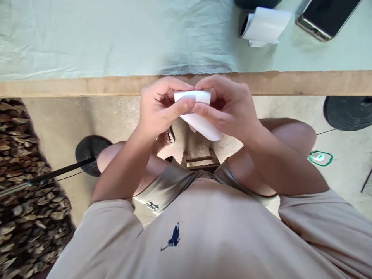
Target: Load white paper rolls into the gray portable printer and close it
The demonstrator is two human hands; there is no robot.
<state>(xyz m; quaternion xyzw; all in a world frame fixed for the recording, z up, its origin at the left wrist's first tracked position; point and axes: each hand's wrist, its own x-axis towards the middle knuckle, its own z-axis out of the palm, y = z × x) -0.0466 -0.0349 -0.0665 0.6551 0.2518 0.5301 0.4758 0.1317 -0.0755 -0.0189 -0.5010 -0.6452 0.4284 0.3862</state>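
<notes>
both hands meet just in front of the wooden table edge (87,86), above the person's knees, and share one small piece of white paper (200,124). the left hand (158,106) has its fingers curled closed around the paper's upper part, the thumb pressed flat across the front of it. the right hand (229,106) is closed on the same piece, thumb on the front and fingers wrapped behind, so the two thumbs nearly touch.

the paper is plain white, unmarked on the side that shows. its top is bent over into a rounded roll or fold between the hands, and a flat strip hangs down and to the right below the right thumb, ending in a slanted edge. whether the top is folded or rolled cannot be told.

on the table lies a pale green cloth (116,35), wrinkled. well beyond the hands, at the far right, rests a roll of white paper (264,25) with a dark core, and just beside it a dark phone (327,17), partly cut off.
</notes>
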